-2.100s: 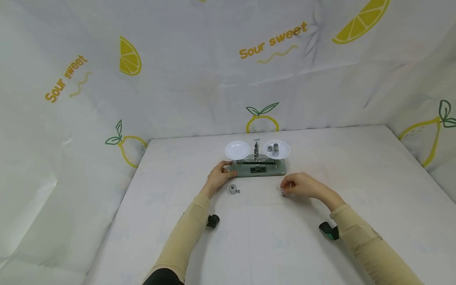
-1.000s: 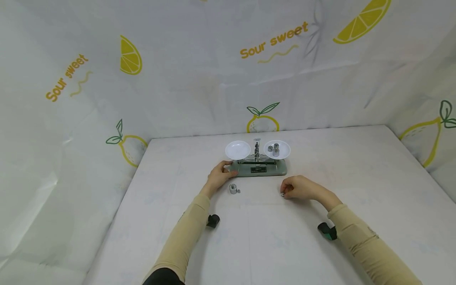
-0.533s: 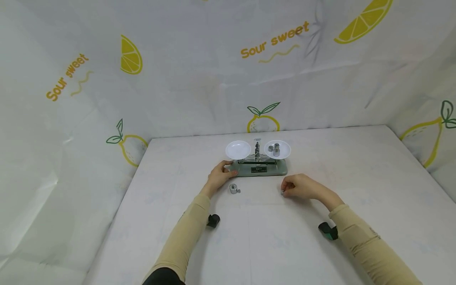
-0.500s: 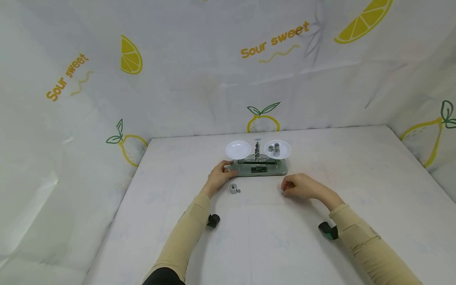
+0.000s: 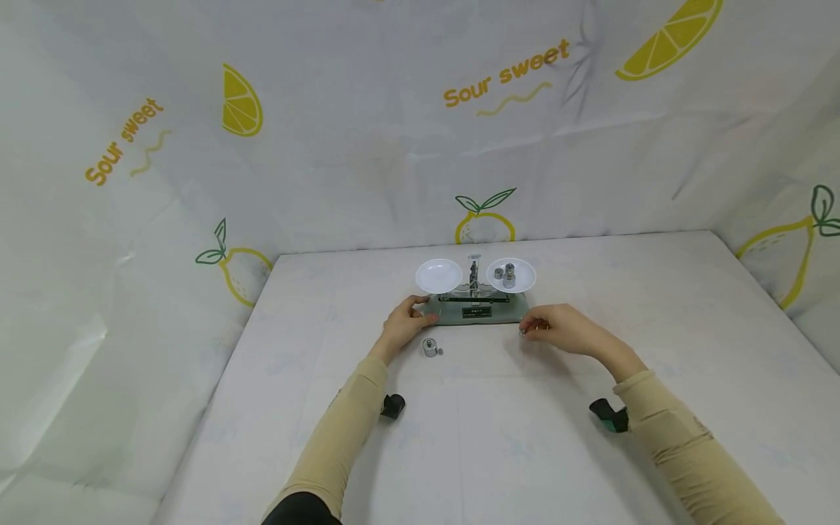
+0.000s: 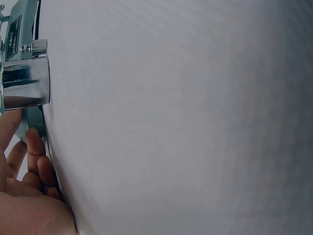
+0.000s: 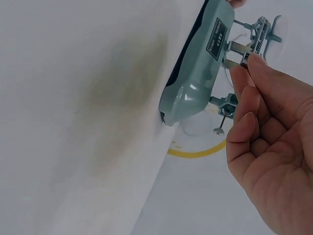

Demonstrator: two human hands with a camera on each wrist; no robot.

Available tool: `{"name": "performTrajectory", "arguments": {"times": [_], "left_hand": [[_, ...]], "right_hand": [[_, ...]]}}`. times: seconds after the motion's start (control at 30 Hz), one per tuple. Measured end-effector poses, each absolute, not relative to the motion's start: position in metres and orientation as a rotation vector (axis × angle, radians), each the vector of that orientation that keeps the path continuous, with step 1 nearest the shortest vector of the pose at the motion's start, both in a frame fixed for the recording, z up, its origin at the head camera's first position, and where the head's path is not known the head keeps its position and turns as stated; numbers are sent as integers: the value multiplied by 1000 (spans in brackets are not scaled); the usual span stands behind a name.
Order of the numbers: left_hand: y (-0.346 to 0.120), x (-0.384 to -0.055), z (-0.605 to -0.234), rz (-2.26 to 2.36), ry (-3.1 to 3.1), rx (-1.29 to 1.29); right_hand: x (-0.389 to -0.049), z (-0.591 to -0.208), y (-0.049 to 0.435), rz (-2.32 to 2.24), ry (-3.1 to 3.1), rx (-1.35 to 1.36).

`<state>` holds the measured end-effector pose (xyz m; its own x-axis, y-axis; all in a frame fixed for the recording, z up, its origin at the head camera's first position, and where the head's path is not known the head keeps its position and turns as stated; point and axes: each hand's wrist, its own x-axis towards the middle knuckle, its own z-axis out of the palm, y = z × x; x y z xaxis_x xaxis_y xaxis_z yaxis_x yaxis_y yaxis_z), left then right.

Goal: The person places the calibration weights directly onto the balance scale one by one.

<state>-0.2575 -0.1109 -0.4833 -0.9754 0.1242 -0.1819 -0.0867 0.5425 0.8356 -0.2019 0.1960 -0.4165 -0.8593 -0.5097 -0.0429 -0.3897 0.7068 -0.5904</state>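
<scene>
A balance scale [image 5: 453,313] with a grey-green base stands at the back of the table. My left hand [image 5: 402,327] grips the base's left end, thumb in front. The left pan [image 5: 437,276] is bare, while several metal weights [image 5: 509,277] stand in the right pan [image 5: 526,280]. Just above the table, before the base's right end, my right hand [image 5: 567,332] pinches a tiny metal weight [image 5: 523,332] between thumb and forefinger; fingertips mostly cover it in the right wrist view. Near my left hand stand a large weight [image 6: 27,83] and a small one [image 6: 39,47].
White cloth covers the table [image 5: 472,437]. Behind it rises a white backdrop [image 5: 354,168] printed with lemons. Black wrist mounts [image 5: 392,407] stick out from both forearms.
My right hand has taken hold of the tiny weight from the table, lifted it and moved it toward the scale. My left hand has stayed on the base.
</scene>
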Motion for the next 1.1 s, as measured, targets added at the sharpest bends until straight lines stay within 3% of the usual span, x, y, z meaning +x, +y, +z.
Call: {"name": "performTrajectory", "arguments": {"times": [0.57, 1.1], "left_hand": [[-111, -258, -483, 1423, 2547, 26], [-111, -257, -483, 1418, 2547, 28]], "right_hand": [[-210, -379, 204, -1008, 2920, -591], [-229, -382, 197, -1016, 3062, -478]]}}
